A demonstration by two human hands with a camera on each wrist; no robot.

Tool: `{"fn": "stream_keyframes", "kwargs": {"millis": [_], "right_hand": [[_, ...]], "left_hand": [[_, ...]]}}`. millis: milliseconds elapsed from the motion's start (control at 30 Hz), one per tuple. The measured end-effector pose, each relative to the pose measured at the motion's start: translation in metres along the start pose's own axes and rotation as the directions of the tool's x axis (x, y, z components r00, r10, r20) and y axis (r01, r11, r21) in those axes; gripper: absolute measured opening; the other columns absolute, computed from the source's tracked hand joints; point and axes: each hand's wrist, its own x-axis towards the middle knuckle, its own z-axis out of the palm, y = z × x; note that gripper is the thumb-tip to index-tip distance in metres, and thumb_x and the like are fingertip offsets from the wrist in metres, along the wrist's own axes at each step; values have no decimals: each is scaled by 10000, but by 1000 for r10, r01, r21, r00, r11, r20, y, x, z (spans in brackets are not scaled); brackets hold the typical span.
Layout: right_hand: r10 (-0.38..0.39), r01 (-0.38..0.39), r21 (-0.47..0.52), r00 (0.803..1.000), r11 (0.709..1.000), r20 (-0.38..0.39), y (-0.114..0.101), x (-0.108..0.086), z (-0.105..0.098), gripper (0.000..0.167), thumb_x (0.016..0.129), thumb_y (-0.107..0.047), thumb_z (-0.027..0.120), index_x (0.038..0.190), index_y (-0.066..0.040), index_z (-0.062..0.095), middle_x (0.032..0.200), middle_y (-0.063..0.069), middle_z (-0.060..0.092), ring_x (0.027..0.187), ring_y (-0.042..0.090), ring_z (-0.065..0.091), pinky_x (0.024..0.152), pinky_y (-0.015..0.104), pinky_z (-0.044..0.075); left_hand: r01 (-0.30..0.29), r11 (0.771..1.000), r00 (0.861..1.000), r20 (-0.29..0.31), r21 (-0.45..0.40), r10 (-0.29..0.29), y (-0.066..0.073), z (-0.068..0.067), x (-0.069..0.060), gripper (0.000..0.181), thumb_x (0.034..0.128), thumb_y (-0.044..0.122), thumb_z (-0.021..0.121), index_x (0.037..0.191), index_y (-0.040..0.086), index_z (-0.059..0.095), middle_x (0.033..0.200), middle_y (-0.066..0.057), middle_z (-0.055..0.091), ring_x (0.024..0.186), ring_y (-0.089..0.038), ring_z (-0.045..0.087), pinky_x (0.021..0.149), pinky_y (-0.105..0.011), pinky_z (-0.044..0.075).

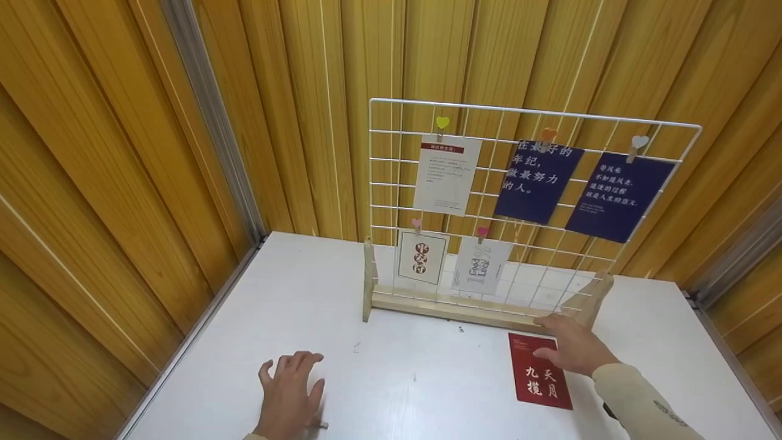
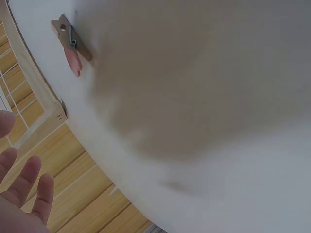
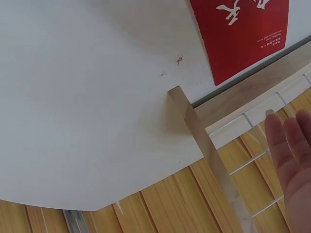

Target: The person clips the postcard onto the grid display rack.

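Observation:
My right hand [image 1: 574,345] is over the right edge of a red card [image 1: 542,382] with white characters, which lies on the table. Its fingers [image 3: 279,143] are extended near the grid's wooden base, holding nothing; whether they touch the card I cannot tell. My left hand [image 1: 287,391] hovers above the table with loosely bent fingers and nothing in them. Beside it lies a small wooden clothespin [image 2: 72,43] with a pink end, mostly hidden by the hand in the head view. Behind both hands stands a white wire grid [image 1: 531,244] in a wooden base [image 1: 452,308].
Several cards hang on the grid from heart-topped clothespins: a white text card [image 1: 447,177], two dark blue cards, one being this right-hand blue card [image 1: 620,198], and below them a red-and-cream card [image 1: 421,256] and a Good Luck card [image 1: 481,266]. Wood-patterned walls [image 1: 305,122] enclose the white table [image 1: 293,293].

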Motion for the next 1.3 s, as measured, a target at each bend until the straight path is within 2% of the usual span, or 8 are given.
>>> {"fn": "stream_keyframes", "kwargs": {"millis": [233, 433, 533, 700, 800, 933, 1067, 1300], "right_hand": [[120, -132, 75, 982, 988, 148, 8, 0, 9, 841, 702, -340, 899, 1383, -19, 525, 1333, 221, 555, 1220, 447, 504, 983, 631, 390], [147, -180, 153, 968, 972, 205, 22, 1, 22, 1044, 606, -330, 949, 1488, -104, 438, 1419, 146, 507, 1216, 350, 504, 1014, 630, 365], [153, -187, 149, 965, 971, 214, 27, 2, 26, 1106, 559, -333, 965, 1487, -72, 423, 1404, 140, 519, 1222, 348, 509, 1026, 628, 352], [159, -193, 107, 952, 975, 262, 31, 6, 29, 1155, 524, -380, 967, 1467, -6, 415, 1409, 175, 491, 1253, 384, 463, 1043, 648, 307], [155, -183, 75, 948, 980, 279, 31, 6, 32, 1150, 511, -390, 967, 1443, 21, 433, 1398, 221, 465, 1251, 422, 439, 1034, 655, 311], [142, -163, 57, 953, 985, 268, 29, 7, 33, 1128, 487, -397, 972, 1412, 9, 470, 1364, 232, 450, 1224, 430, 433, 1019, 657, 326], [153, -171, 43, 949, 984, 276, 27, 8, 33, 1131, 480, -426, 969, 1413, -25, 471, 1341, 216, 440, 1185, 413, 435, 993, 670, 345], [159, -172, 20, 944, 985, 288, 29, 8, 29, 1167, 483, -432, 966, 1434, 0, 445, 1395, 260, 412, 1235, 449, 399, 1007, 688, 311]], "left_hand": [[58, 998, 998, 36, 10, -58, 1, 0, -5, 383, 786, 179, 811, 1134, 185, 652, 1126, -14, 629, 1045, -280, 538, 967, -697, 225], [119, 992, 987, 102, 30, -122, 3, 0, -7, 368, 804, 195, 796, 1145, 185, 656, 1123, -18, 634, 1043, -289, 557, 948, -676, 268], [191, 981, 970, 149, 27, -193, 3, 0, -5, 357, 819, 203, 780, 1155, 171, 662, 1113, -26, 641, 1013, -287, 574, 891, -609, 322], [305, 951, 921, 236, 51, -308, 1, 0, -5, 344, 842, 227, 756, 1167, 162, 664, 1088, -33, 642, 958, -269, 584, 815, -527, 349], [314, 946, 908, 268, 74, -323, -3, 1, -8, 336, 847, 243, 749, 1161, 159, 666, 1065, -33, 640, 938, -264, 587, 813, -529, 363], [311, 946, 901, 288, 90, -324, -5, 2, -9, 332, 842, 253, 752, 1146, 146, 673, 1033, -41, 647, 907, -258, 596, 804, -549, 393], [324, 941, 892, 298, 97, -338, -6, 0, -10, 336, 837, 265, 760, 1135, 136, 675, 1018, -48, 654, 887, -255, 600, 786, -544, 407], [342, 935, 883, 311, 90, -353, -6, 3, -8, 344, 835, 283, 763, 1124, 118, 674, 965, -32, 644, 879, -261, 605, 785, -548, 408]]}}
